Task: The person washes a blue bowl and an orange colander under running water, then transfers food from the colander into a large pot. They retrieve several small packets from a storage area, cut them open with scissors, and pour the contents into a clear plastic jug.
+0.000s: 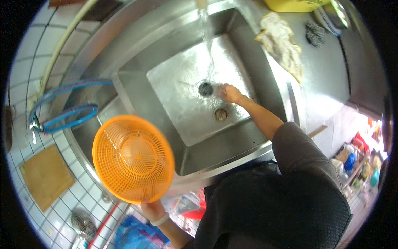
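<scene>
An orange plastic colander [99, 162] is tilted over the left edge of the sink, and my left hand [153, 211] grips its lower rim. Nothing but the perforated base shows inside it. My right hand [231, 93] reaches down into the stainless steel sink basin [168, 109], right beside a dark round drain hole [205, 89]. Its fingers are blurred, so whether they hold something is unclear. Nearer to me on the basin floor is a round brownish strainer or drain piece [221, 115]. A stream of water [206, 34] falls from the faucet [202, 3] into the basin.
On the right-hand counter lie a crumpled cloth [281, 46] and a dark scouring pad [315, 33], with a yellow container [295, 4] behind. A looped blue hose [70, 124] hangs at the left. A wooden board [46, 177], a fan [83, 222] and a blue plastic bag [133, 232] are beyond.
</scene>
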A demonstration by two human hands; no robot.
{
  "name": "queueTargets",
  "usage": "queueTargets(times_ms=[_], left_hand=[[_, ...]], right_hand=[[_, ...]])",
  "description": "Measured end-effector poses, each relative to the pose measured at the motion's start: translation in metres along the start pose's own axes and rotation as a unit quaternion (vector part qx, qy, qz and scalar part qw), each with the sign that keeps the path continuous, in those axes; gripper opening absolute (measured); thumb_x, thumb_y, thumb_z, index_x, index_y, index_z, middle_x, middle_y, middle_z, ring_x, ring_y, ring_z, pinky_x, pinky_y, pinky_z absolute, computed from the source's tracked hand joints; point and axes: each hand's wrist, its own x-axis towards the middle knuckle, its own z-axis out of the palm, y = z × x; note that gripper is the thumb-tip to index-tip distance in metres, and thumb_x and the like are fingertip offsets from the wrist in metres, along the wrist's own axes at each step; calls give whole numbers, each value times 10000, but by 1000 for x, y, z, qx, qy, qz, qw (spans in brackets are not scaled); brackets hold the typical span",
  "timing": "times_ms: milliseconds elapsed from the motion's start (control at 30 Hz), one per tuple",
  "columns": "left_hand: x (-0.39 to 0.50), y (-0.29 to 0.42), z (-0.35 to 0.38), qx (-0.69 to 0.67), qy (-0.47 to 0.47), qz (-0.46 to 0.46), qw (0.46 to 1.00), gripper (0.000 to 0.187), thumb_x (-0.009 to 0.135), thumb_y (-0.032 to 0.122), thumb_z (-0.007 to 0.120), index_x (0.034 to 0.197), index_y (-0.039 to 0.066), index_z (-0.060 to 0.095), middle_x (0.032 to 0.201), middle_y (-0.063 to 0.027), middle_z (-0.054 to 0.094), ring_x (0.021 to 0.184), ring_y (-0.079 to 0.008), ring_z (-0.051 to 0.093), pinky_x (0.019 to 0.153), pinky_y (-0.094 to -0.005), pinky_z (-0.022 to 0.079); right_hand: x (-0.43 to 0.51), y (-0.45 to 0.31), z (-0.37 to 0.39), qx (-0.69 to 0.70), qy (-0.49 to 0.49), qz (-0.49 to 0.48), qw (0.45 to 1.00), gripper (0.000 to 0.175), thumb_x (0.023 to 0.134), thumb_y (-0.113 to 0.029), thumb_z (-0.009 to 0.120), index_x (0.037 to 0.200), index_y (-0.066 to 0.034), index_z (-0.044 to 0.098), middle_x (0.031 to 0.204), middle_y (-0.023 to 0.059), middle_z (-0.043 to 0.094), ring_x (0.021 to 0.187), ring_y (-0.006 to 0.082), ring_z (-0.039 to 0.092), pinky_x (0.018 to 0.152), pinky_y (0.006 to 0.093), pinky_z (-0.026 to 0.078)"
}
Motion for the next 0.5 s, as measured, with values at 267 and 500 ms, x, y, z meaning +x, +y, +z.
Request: queueTargets(times_ms=[267, 500], left_hand=[[98, -105, 191, 109, -181, -53, 976, 301, 747, -49, 515, 1046, -24, 523, 1013, -124, 575, 899, -236, 576, 792, -360, 492], [89, -173, 300, 96, -207, -126, 965, 295, 659, -130, 473, 931, -27, 528, 865, -72, 593, 714, -178, 586, 644, -274, 493]], right_hand=[[-55, 9, -241, -129, 403, 137, 896, 382, 768, -285, 622, 1117, -143, 559, 1088, 150, 545, 1036, 309, 499, 826, 447, 410], [35, -87, -146, 342, 240, 93, 904, 350, 780, -192, 616, 1078, -26, 537, 1015, 176, 597, 945, 265, 572, 793, 367, 442]])
